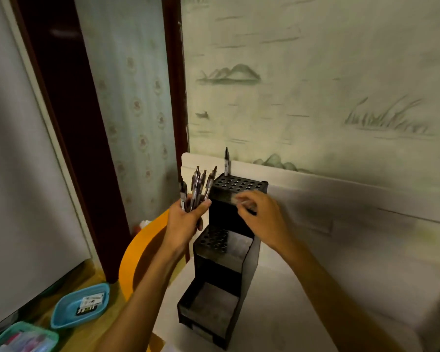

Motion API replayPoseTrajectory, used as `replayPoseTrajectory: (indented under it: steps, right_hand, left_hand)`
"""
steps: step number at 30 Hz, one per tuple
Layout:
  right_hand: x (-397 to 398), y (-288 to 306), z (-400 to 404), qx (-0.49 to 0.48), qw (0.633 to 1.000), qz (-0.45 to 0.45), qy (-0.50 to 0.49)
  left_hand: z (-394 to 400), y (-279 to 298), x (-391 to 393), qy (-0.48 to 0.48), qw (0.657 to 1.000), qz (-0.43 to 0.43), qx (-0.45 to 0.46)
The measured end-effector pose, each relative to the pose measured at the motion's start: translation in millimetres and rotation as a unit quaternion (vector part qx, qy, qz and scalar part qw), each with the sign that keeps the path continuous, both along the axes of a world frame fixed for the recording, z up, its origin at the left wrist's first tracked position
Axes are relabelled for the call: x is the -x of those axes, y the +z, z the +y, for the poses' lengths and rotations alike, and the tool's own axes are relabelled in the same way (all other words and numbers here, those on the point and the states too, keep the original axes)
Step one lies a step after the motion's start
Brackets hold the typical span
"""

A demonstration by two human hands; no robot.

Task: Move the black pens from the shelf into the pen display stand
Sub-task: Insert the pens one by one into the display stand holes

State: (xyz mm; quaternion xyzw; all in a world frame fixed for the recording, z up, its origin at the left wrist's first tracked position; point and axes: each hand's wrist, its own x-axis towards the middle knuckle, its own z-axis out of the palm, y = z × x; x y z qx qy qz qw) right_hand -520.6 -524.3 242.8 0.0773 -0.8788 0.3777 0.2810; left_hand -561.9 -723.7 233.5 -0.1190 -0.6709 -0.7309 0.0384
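One black pen [226,161] stands upright in a back-row hole at the left corner of the top tier of the pen display stand [224,252]. My left hand [186,222] grips a bundle of pens [197,189], roughly six, though they overlap too much for a sure count; my fingers curl round their lower ends, tips fanning upward just left of the stand's top tier. My right hand [258,214] hovers at the front edge of that tier, blurred, so I cannot tell whether my fingers pinch anything. The stand has three steps: two perforated tiers and a low open tray. It sits on a white tabletop [341,288] near the left edge, with bare room to the right. Two plastic baskets [80,304] lie lower left.
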Motion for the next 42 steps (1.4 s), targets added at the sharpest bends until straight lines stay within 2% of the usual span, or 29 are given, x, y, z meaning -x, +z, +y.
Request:
replayPoseTrajectory:
  steps: [3,7,11,18,23,27,31,33,37,39,42]
  right_hand:
    - [16,14,-5,-0.007,0.999,0.023,-0.037]
    - [34,32,-14,-0.023,0.993,0.073,-0.088]
    - [55,53,-23,0.009,0.988,0.072,-0.135]
    - [81,74,-42,0.042,0.980,0.036,-0.189]
    - [89,75,-45,0.131,0.973,0.015,-0.189]
    - [94,74,-42,0.216,0.960,-0.006,-0.180]
    - [95,81,-34,0.304,0.936,0.026,-0.176]
    - [97,83,-27,0.278,0.939,0.041,-0.199]
    - [103,80,-18,0.095,0.957,0.045,-0.271]
    - [107,78,-17,0.027,0.961,0.029,-0.274]
    - [112,72,-18,-0.025,0.963,0.023,-0.267]
  left_hand:
    - [7,5,30,-0.029,0.999,0.031,-0.005]
    - [13,16,64,-0.071,0.997,0.026,-0.031]
    - [18,30,92,-0.123,0.991,0.027,-0.051]
    - [25,39,125,-0.197,0.974,0.101,-0.047]
    - [27,38,139,-0.251,0.960,0.102,-0.071]
    - [28,36,144,-0.284,0.951,0.113,-0.049]
    - [29,30,153,-0.228,0.971,0.074,0.002]
    - [26,27,160,-0.206,0.977,0.047,0.013]
    - [17,24,166,-0.232,0.972,0.018,-0.009]
    - [14,23,165,-0.248,0.969,0.010,-0.018]
    - [14,24,163,-0.243,0.970,0.013,-0.027]
